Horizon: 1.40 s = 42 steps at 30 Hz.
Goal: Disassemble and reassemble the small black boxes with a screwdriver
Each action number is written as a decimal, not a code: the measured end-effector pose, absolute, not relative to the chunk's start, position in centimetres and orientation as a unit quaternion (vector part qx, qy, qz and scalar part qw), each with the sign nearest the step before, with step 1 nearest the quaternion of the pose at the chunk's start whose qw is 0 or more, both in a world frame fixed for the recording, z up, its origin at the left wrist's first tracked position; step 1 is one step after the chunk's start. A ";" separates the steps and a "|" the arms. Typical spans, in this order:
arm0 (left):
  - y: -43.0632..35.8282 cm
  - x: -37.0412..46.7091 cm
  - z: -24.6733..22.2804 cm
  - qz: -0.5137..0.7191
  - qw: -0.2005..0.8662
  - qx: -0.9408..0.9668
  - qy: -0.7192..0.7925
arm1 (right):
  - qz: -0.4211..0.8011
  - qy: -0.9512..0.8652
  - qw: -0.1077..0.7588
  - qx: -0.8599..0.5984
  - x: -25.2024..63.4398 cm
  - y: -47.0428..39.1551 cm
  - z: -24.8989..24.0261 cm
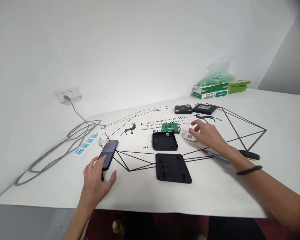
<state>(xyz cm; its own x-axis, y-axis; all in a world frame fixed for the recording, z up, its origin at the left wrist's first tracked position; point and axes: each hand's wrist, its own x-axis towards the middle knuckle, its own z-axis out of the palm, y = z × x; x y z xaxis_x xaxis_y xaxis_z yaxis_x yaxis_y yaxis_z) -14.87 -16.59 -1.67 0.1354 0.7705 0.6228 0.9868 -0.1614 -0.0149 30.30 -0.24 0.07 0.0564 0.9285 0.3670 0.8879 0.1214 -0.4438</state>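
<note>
At the left, my left hand [97, 175] rests with spread fingers, one fingertip on the screen of a dark phone [110, 150]. My right hand [205, 133] hovers at a small silver-white plate [189, 136] with a square brown patch; its curved thumb and forefinger are apart, and the hand partly covers the plate. Left of it lies a green circuit board [171, 128]. In front of the board sits an open black case half [164, 141], and nearer the edge a flat black cover [173, 168]. Several tiny dark screws [145, 147] lie left of the case.
A screwdriver [250, 154] with a yellow-black handle and a tool with a red tip [203, 151] lie under my right forearm. Two black boxes [183, 109] stand behind. Green-white cartons [211, 90] are at the back right, a power strip [90, 144] with grey cable at left.
</note>
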 end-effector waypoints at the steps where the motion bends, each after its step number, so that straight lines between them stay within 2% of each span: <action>1: -16.6 -14.9 -1.7 -0.255 0.224 -0.726 -0.598 | 0.029 -0.687 0.309 -0.657 30.1 -0.5 0.1; 5: -17.2 -15.0 -1.5 -0.293 0.204 -0.735 -0.577 | 0.024 -0.685 0.328 -0.650 29.5 -1.5 0.7; 9: -16.6 -16.7 0.8 -0.298 0.099 -0.739 -0.596 | 0.018 -0.697 0.348 -0.626 29.0 -2.5 1.4; 15: -9.7 -21.0 5.1 -0.324 0.029 -0.781 -0.534 | -0.059 -0.743 0.400 -0.533 28.0 -3.3 1.0; 20: -4.8 -23.1 3.0 -0.373 -0.006 -0.793 -0.481 | -0.160 -0.749 0.408 -0.497 28.0 -3.8 0.9; 25: -4.7 -24.0 0.9 -0.390 -0.043 -0.767 -0.507 | -0.199 -0.728 0.399 -0.520 27.9 -4.3 1.6; 30: -4.9 -23.3 1.1 -0.371 -0.057 -0.775 -0.509 | -0.187 -0.718 0.405 -0.534 28.3 -4.5 0.9; 35: -4.7 -23.1 1.1 -0.358 -0.026 -0.793 -0.492 | -0.144 -0.731 0.397 -0.535 29.0 -4.3 -0.2; 42: -4.6 -23.6 0.7 -0.338 -0.003 -0.809 -0.482 | -0.143 -0.737 0.392 -0.532 29.2 -4.3 -0.4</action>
